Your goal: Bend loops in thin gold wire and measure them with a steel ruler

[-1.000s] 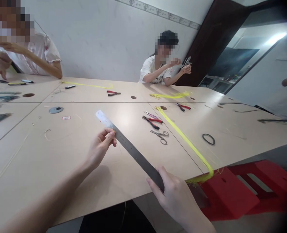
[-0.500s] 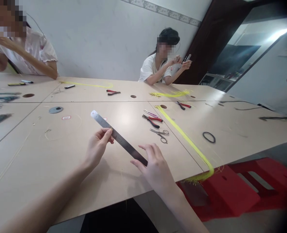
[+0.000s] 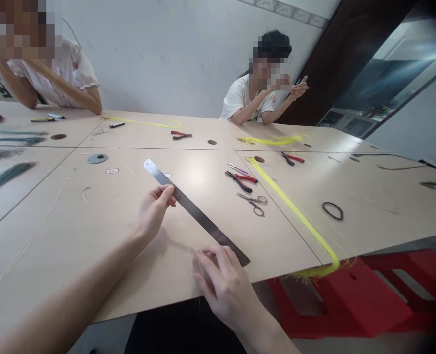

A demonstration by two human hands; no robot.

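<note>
A steel ruler [image 3: 203, 220] slants over the table, its rounded end with a hole pointing away to the left. My left hand [image 3: 157, 209] pinches the ruler between thumb and fingers near that far end. A fine, pale thread hangs from this pinch, hard to follow against the tabletop. Beside the ruler's near end is my right hand [image 3: 223, 285], fingers bent and thumb apart from the forefinger. The thread runs close by its fingertips; whether they touch it I cannot make out. To the right of the ruler lie scissors [image 3: 253, 199], red-and-black pliers [image 3: 241, 181] and pink tweezers [image 3: 239, 170].
A bundle of yellow threads [image 3: 295, 211] crosses the table [image 3: 122, 275] and hangs over its edge, above red stools [image 3: 365, 295]. A black ring [image 3: 332, 211] lies further right. Dark green thread bundles [image 3: 7, 179] lie at the left. Two people sit across the table.
My right hand has left the ruler's near end and moved down toward me, uncovering that end. My left hand still grips the ruler. The view has shifted slightly.
</note>
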